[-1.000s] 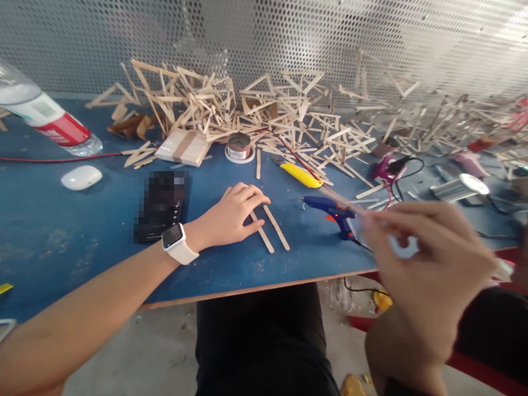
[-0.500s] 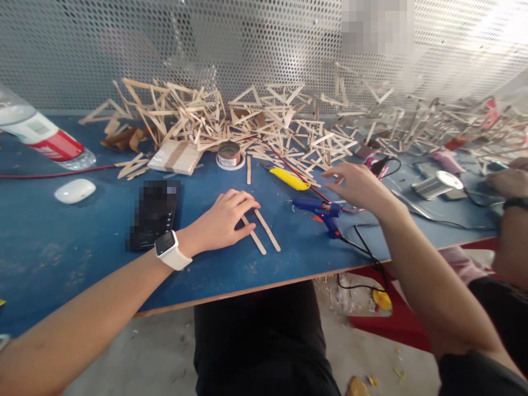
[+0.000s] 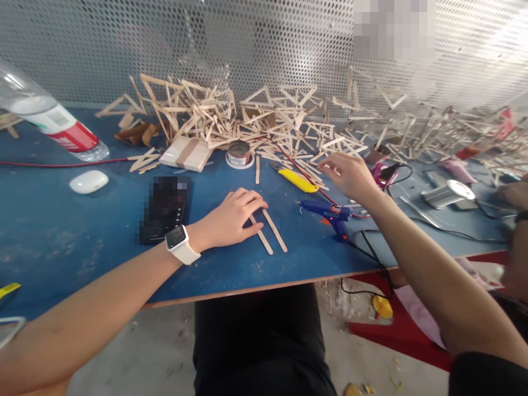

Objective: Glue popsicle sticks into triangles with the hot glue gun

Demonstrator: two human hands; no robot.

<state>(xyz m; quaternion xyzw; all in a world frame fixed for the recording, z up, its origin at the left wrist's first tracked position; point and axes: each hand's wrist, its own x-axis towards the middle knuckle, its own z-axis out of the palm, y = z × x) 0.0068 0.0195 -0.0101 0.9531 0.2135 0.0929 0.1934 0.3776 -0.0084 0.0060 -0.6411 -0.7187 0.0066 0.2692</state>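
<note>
My left hand (image 3: 236, 220) lies palm down on the blue table, its fingers stretched over the upper ends of two wooden craft sticks. One craft stick (image 3: 275, 232) slants out past the fingertips; the other craft stick (image 3: 263, 240) shows beside the thumb. Reaching forward, my right hand (image 3: 344, 173) hovers by the edge of the stick pile (image 3: 301, 126), fingers bent and apart, with nothing visible in them. Below it lies a blue glue gun (image 3: 328, 210). A yellow utility knife (image 3: 297, 180) is to its left.
Left of my left hand are a phone (image 3: 165, 212), a white mouse (image 3: 89, 182) and a water bottle (image 3: 70, 129). A stick bundle (image 3: 187, 153) and a round tin (image 3: 239, 153) stand behind. At right are a solder spool (image 3: 447, 193) and another person's hand (image 3: 513, 195).
My right hand has moved slightly left relative to the glue gun, towards the stick pile. My left hand stays on the two craft sticks. The whole view has shifted a little.
</note>
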